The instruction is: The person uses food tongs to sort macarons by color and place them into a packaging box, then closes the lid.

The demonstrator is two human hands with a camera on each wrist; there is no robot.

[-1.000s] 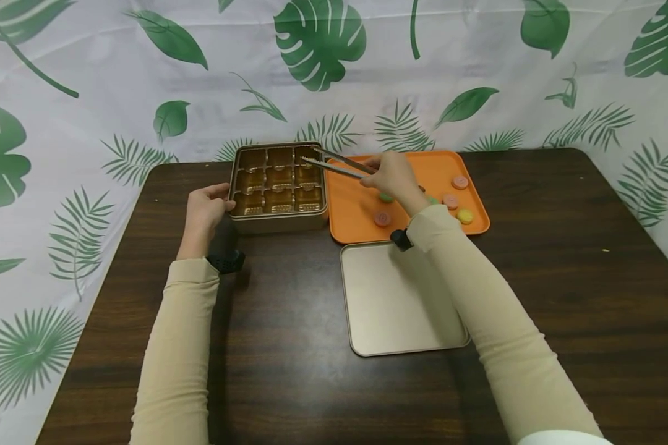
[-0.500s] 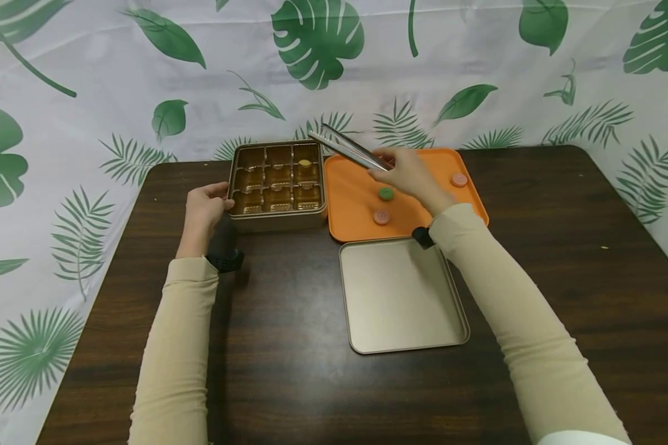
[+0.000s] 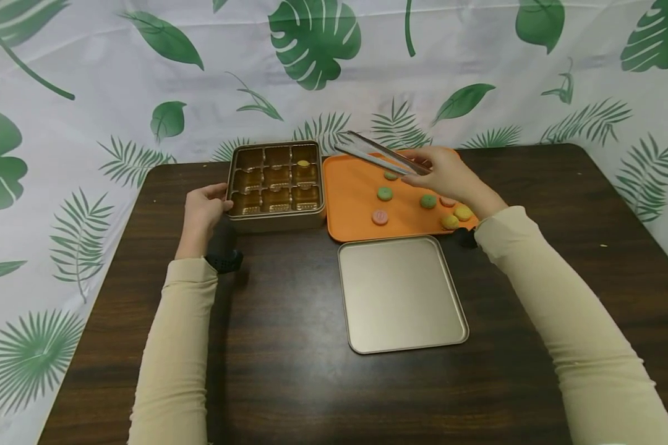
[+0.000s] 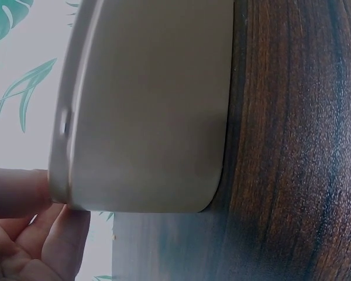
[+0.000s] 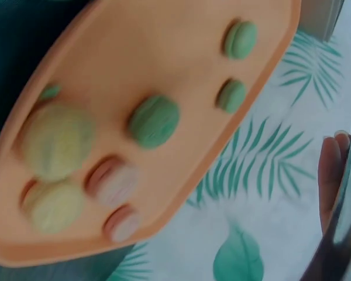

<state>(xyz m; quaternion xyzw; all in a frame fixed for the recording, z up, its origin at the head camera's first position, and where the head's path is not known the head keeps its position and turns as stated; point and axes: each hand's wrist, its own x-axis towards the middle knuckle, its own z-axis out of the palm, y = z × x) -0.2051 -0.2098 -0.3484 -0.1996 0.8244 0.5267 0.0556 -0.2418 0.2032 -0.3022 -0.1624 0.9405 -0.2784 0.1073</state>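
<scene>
My left hand [image 3: 203,213] pinches the left rim of a square gold tin [image 3: 278,224]; the left wrist view shows the thumb and fingers [image 4: 64,240] at its rim corner. Inside is a brown insert divided into several compartments, with a yellow macaron [image 3: 303,164] in the back right one. My right hand [image 3: 445,176] holds metal tongs [image 3: 370,159] above the orange tray [image 3: 345,210]. Their arms are spread, nothing between the tips. On the tray lie a pink macaron [image 3: 380,217], green macarons [image 3: 385,194] and yellow macarons [image 3: 449,222]; the right hand partly hides others.
A flat gold lid [image 3: 403,296] lies on the dark wooden table [image 3: 284,371], just in front of the tray. The tin stands right against the tray's left side. Behind the table hangs a white leaf-print cloth [image 3: 222,80].
The tongs have moved from over the tin's back right compartment rightward over the tray. A yellow macaron now shows in that compartment. My left hand has stayed on the tin.
</scene>
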